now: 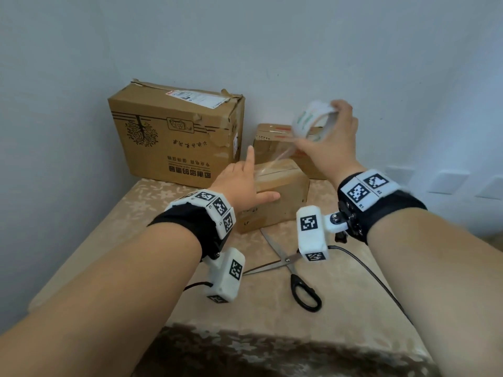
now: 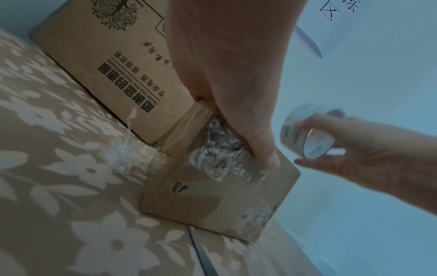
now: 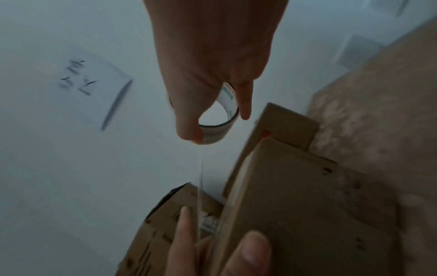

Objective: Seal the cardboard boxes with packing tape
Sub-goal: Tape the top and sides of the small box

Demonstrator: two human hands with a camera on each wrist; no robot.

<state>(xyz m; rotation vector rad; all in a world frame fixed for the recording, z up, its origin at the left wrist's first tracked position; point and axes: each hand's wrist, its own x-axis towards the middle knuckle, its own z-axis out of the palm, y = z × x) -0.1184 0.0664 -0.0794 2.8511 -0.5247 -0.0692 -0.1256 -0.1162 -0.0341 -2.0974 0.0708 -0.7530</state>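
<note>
The small brown cardboard box (image 1: 275,197) sits near the middle of the cloth-covered bench (image 1: 136,213), with a strip of clear packing tape (image 1: 280,156) running from its top up to the white roll of packing tape (image 1: 310,123). The step in hand looks like drawing tape out across the top seam. The left hand (image 1: 245,183) rests spread on the box, thumb along the near side and forefinger raised, holding it down. The right hand (image 1: 334,140) grips the roll, fingers curled round it, lifted above and behind the box.

Next, I judge, the strip must be laid down over the far edge, smoothed flat, then cut; the black-handled steel scissors (image 1: 294,273) lie open on the bench just in front of the box.

Room is tight behind: the large printed cardboard box (image 1: 174,134) and another small brown carton (image 1: 272,142) stand close against the pale wall (image 1: 245,36). The near bench and the right side are freer.
</note>
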